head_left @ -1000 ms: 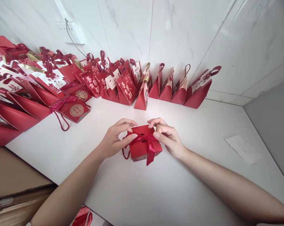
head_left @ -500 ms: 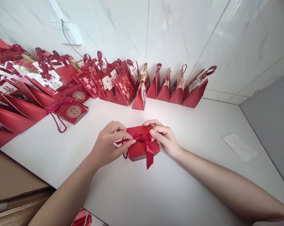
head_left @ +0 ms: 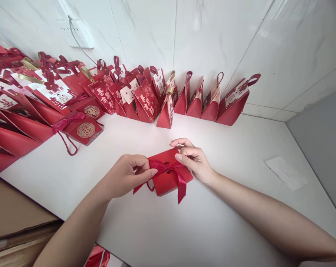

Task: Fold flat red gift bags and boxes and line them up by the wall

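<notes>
A small red gift box (head_left: 165, 186) lies on the white table between my hands, turned slightly at an angle. Across its top runs a crimson satin ribbon (head_left: 181, 188) tied in a bow, with one tail hanging over the near side. My left hand (head_left: 127, 173) pinches the left part of the bow between thumb and fingers, and another tail pokes out below it. At the box's right end, my right hand (head_left: 198, 165) has thumb and curled fingers closed on the bow's right side. Part of a twisted cord handle (head_left: 150, 186) shows at the box's left edge.
Many red gift bags (head_left: 148, 102) stand along the tiled wall and crowd the left side. Two finished-looking red boxes (head_left: 86, 129) with ribbons sit near them. A white slip of paper (head_left: 286, 172) lies at right; cardboard (head_left: 17, 204) is below the table's left edge.
The box has turned a little and its near side has shifted toward me. My left hand has shifted its fingers, drawing the ribbon's left part out; the bow looks flatter.
</notes>
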### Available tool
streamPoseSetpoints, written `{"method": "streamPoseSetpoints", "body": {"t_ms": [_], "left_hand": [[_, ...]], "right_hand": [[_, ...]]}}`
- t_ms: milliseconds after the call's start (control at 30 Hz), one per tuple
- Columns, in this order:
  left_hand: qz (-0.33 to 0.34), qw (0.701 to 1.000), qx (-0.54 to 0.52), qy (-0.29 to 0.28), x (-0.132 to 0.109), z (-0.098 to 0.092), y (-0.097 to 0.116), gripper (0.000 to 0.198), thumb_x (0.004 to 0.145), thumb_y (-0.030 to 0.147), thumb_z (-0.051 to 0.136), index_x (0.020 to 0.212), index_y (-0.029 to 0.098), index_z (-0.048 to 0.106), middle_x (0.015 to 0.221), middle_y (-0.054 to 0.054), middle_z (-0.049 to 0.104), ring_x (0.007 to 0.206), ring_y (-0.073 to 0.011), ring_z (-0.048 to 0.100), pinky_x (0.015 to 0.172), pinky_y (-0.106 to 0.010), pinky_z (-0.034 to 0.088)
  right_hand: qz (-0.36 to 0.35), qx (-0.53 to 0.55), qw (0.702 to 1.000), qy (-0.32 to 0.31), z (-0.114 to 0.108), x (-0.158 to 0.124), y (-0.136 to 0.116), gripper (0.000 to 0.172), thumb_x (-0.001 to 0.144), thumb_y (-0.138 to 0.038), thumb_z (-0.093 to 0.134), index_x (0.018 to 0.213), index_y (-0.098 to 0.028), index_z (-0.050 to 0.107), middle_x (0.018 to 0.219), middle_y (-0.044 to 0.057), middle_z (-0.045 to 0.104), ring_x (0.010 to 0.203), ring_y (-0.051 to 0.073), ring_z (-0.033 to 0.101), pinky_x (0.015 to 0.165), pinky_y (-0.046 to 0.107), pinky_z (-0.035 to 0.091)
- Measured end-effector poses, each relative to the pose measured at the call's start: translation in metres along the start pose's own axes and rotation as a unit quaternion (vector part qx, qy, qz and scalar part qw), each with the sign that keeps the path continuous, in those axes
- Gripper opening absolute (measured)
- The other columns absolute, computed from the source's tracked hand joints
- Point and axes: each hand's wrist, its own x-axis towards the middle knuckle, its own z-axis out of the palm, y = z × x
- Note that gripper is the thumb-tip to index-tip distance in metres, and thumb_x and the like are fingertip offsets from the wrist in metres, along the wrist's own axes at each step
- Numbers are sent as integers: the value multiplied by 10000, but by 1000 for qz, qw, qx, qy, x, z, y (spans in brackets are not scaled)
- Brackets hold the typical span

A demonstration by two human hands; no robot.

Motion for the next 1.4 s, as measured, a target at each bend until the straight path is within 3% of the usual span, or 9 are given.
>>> {"method": "streamPoseSetpoints", "body": {"t_ms": [200, 433, 600, 733, 867, 1033, 1167, 1233, 1400], "left_hand": [[4, 999, -3, -43, 0, -7, 1, 383, 905, 378, 582, 603, 162, 491, 648, -11, 559, 614, -113, 504, 541, -234, 377], [-67, 982, -52, -168, 0, -13, -6, 449, 845, 449, 650, 546, 151, 496, 567, 16, 439, 557, -89, 368, 525, -236, 324], [-66, 972, -98, -202, 1, -13, 0, 378, 848, 449, 650, 620, 148, 654, 651, -34, 617, 606, -123, 516, 570, -242, 415], [-58, 968, -117, -214, 4, -12, 0, 328, 860, 407, 653, 654, 155, 699, 668, -41, 653, 628, -128, 551, 594, -235, 438], [-59, 967, -114, -220, 4, -12, -7, 289, 830, 383, 695, 650, 157, 686, 662, -26, 630, 614, -121, 524, 584, -232, 424], [-44, 964, -86, -248, 3, -15, -8, 281, 820, 353, 702, 622, 162, 643, 660, -10, 628, 627, -124, 531, 621, -238, 433], [-21, 954, -28, -299, 4, -20, -9, 149, 754, 327, 771, 753, 184, 729, 794, -32, 710, 759, -170, 629, 735, -258, 484], [-11, 950, -15, -313, 5, -22, -11, 180, 723, 322, 799, 843, 197, 749, 881, -40, 735, 821, -187, 653, 774, -262, 496], [11, 966, -47, -255, 8, -21, -13, 223, 762, 382, 767, 876, 192, 735, 898, -41, 735, 830, -189, 642, 787, -266, 493]], "right_hand": [[2, -3, 1000, -16, -1, -3, -1, 466, 922, -425, 626, 540, -195, 493, 1106, 72, 591, 1127, 246, 545, 946, 388, 434], [41, 47, 997, -50, -2, -4, -1, 372, 911, -453, 633, 636, -205, 599, 1166, 70, 596, 1078, 236, 572, 877, 364, 467], [50, 47, 997, -43, -2, -2, -4, 436, 897, -486, 638, 579, -206, 533, 1155, 69, 610, 1122, 259, 560, 912, 391, 471], [13, 26, 999, -21, -3, 2, -1, 456, 897, -458, 652, 560, -204, 478, 1192, 57, 581, 1222, 260, 500, 1060, 408, 382], [14, 30, 999, -34, -2, 5, 3, 447, 908, -430, 648, 560, -201, 484, 1218, 47, 556, 1252, 251, 472, 1115, 398, 322], [24, 55, 998, -33, -2, 4, 4, 475, 935, -452, 587, 538, -204, 508, 1184, 47, 584, 1287, 260, 453, 1114, 385, 326], [51, 103, 993, -13, -3, 2, 4, 443, 952, -496, 503, 614, -222, 587, 1131, 60, 615, 1277, 276, 469, 1031, 381, 409], [55, 123, 991, -12, -3, 2, 4, 428, 955, -497, 485, 643, -226, 597, 1104, 64, 621, 1262, 276, 479, 996, 375, 429], [40, 115, 992, -22, -3, 2, 1, 403, 968, -460, 488, 663, -218, 589, 1153, 65, 611, 1249, 263, 480, 1020, 376, 391]]}}
